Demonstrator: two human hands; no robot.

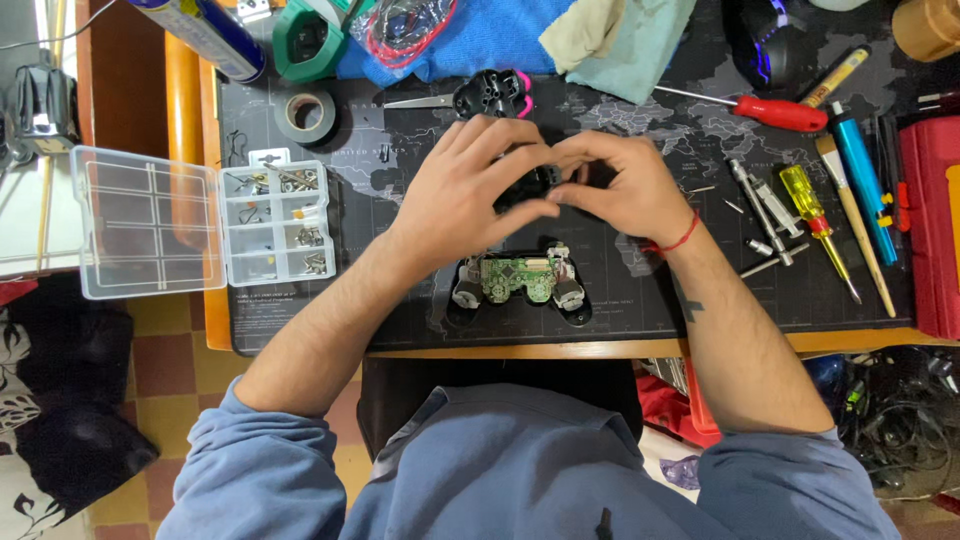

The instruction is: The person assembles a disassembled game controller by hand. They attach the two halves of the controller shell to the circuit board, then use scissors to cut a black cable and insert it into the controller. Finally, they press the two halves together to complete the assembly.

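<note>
My left hand (468,188) and my right hand (618,185) meet over the middle of the dark desk mat (400,310), fingers closed together on a small black controller part (530,185) that they mostly hide. Just below them lies an opened game controller with its green circuit board (517,278) exposed. Beyond my hands, a black controller shell (492,95) with pink trim rests on the mat. A red string circles my right wrist.
A clear compartment box (205,222) of screws lies open at the left, with a tape roll (305,116) above it. Screwdrivers in red (775,110), yellow (815,215) and blue (862,170), plus metal bits (765,215), lie at the right beside a red case (935,225). Cloths (560,35) sit at the back.
</note>
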